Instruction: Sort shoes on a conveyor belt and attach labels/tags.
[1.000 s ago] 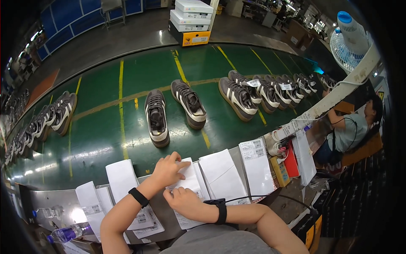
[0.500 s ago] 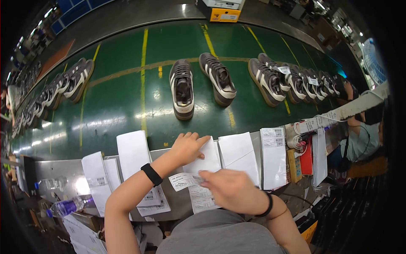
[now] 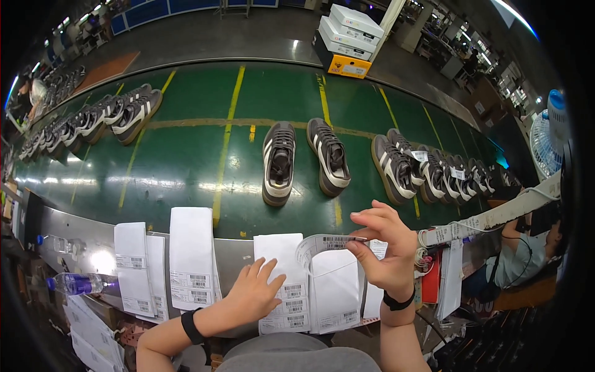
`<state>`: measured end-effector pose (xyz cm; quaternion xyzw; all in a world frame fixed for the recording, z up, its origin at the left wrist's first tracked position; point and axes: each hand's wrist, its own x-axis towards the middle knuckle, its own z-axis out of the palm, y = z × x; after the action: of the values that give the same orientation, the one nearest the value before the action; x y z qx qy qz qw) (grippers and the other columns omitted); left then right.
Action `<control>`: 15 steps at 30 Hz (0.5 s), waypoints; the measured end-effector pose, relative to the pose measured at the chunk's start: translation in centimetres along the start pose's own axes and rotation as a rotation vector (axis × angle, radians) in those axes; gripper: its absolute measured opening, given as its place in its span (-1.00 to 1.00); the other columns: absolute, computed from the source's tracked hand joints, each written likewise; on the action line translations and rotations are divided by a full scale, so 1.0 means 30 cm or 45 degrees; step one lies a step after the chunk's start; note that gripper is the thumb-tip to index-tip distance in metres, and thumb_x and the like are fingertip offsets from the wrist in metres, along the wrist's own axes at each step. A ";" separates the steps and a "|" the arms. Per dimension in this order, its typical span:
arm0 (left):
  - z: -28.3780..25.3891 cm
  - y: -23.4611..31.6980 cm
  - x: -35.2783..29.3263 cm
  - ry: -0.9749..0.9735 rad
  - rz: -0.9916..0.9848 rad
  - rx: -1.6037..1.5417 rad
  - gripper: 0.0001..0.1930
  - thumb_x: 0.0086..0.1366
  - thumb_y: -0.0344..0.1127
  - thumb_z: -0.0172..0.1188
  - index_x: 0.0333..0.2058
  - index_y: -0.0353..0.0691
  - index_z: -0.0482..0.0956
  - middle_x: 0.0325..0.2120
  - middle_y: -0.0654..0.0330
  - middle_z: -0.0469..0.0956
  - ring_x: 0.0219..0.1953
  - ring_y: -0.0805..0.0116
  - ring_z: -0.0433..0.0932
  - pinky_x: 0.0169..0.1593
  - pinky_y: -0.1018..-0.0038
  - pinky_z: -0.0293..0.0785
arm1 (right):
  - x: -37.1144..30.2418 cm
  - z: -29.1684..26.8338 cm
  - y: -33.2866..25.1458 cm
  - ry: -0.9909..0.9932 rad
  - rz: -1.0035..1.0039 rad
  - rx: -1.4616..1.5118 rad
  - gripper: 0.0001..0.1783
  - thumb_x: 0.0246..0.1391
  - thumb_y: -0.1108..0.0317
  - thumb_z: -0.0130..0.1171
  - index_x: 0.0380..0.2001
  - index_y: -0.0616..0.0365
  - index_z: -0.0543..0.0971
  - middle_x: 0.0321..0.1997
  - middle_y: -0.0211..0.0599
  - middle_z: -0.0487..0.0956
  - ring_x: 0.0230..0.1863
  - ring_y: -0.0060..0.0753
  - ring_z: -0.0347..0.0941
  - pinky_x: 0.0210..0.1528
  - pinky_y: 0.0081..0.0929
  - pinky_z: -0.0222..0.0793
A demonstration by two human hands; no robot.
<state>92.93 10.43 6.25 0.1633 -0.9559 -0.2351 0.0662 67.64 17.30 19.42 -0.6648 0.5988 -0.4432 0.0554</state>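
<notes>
Leftward beyond the right hand (image 3: 389, 251), which pinched a curled label (image 3: 330, 240), the middle pair's closer shoe (image 3: 330, 157) pointed away. The left hand (image 3: 251, 294), spread, empty, lay farther.

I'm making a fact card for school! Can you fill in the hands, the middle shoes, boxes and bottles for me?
Left hand: fingers spread over white label sheets
Right hand: pinches a curled label strip
Middle shoes: two, dark with white stripes, on the green surface
Boxes: stacked near the green surface's far edge
Bottles: two, at the left
</notes>
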 end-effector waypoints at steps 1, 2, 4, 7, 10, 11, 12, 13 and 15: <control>0.000 0.001 -0.026 -0.026 -0.035 -0.034 -0.39 0.01 -0.17 0.42 0.05 -0.25 0.49 0.12 -0.23 0.34 0.18 -0.30 0.32 0.15 -0.01 0.34 | 0.014 0.019 0.008 -0.007 -0.030 -0.055 -0.55 -0.18 0.47 0.43 -0.11 0.14 0.64 -0.38 -0.29 0.70 -0.24 -0.37 0.61 0.21 -0.10 0.29; 0.001 0.008 -0.041 -0.002 -0.023 -0.004 -0.43 0.05 -0.16 0.40 0.03 -0.26 0.52 0.13 -0.24 0.34 0.15 -0.29 0.35 0.13 0.02 0.37 | 0.022 0.021 0.013 0.001 -0.037 -0.050 -0.55 -0.18 0.47 0.43 -0.11 0.14 0.64 -0.38 -0.29 0.70 -0.24 -0.37 0.61 0.21 -0.10 0.29; 0.027 0.004 -0.077 0.003 -0.058 -0.066 -0.44 0.07 -0.16 0.39 0.03 -0.27 0.52 0.13 -0.25 0.34 0.14 -0.29 0.37 0.13 0.03 0.39 | 0.063 0.050 0.067 0.083 -0.078 -0.075 -0.56 -0.19 0.46 0.44 -0.13 0.14 0.64 -0.37 -0.32 0.65 -0.23 -0.37 0.57 0.20 -0.10 0.30; 0.051 0.030 -0.061 0.009 -0.008 -0.147 -0.47 0.11 -0.16 0.37 0.03 -0.28 0.52 0.15 -0.28 0.34 0.11 -0.28 0.42 0.13 0.08 0.42 | 0.163 0.072 0.322 0.589 0.052 -0.202 -0.52 -0.20 0.38 0.49 -0.14 0.18 0.56 -0.41 -0.30 0.45 -0.33 -0.30 0.42 -0.06 -0.27 0.39; 0.063 0.037 -0.074 0.032 -0.008 -0.140 -0.47 0.11 -0.17 0.37 0.03 -0.29 0.51 0.13 -0.28 0.36 0.10 -0.28 0.43 0.12 0.08 0.42 | 0.245 0.139 0.700 0.569 0.336 -0.188 -0.19 -0.24 0.16 0.58 0.02 0.24 0.37 -0.32 -0.26 0.49 -0.12 -0.23 0.38 -0.05 -0.33 0.32; 0.060 0.039 -0.078 0.039 0.003 -0.133 -0.47 0.11 -0.17 0.37 0.03 -0.29 0.52 0.12 -0.28 0.36 0.09 -0.27 0.44 0.11 0.09 0.43 | 0.250 0.161 0.820 0.534 0.403 -0.132 -0.13 -0.29 0.14 0.60 0.02 0.31 0.34 -0.29 -0.23 0.52 -0.11 -0.20 0.38 -0.03 -0.32 0.32; 0.055 0.038 -0.082 0.048 0.016 -0.123 -0.48 0.11 -0.17 0.36 0.02 -0.28 0.52 0.12 -0.28 0.37 0.08 -0.27 0.45 0.11 0.09 0.43 | 0.249 0.186 0.945 0.529 0.467 -0.106 -0.10 -0.32 0.14 0.62 0.02 0.33 0.33 -0.28 -0.22 0.52 -0.11 -0.20 0.39 -0.03 -0.32 0.32; 0.048 0.033 -0.085 0.058 0.027 -0.105 -0.48 0.11 -0.17 0.36 0.02 -0.28 0.52 0.12 -0.28 0.37 0.08 -0.27 0.45 0.11 0.09 0.43 | 0.244 0.201 1.025 0.524 0.536 -0.085 -0.07 -0.36 0.14 0.63 0.02 0.34 0.32 -0.27 -0.21 0.53 -0.11 -0.21 0.39 -0.02 -0.33 0.32; 0.038 0.034 -0.100 0.087 -0.013 -0.118 -0.48 0.11 -0.17 0.37 0.02 -0.28 0.52 0.11 -0.29 0.37 0.06 -0.27 0.46 0.10 0.09 0.44 | 0.236 0.223 1.039 0.539 0.556 -0.060 -0.04 -0.39 0.14 0.65 0.01 0.36 0.31 -0.25 -0.17 0.53 -0.15 -0.23 0.42 -0.05 -0.35 0.34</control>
<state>95.22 12.80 5.58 0.1729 -0.9403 -0.2736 0.1051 47.96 -0.38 0.26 -0.4143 0.7360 -0.5354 0.0078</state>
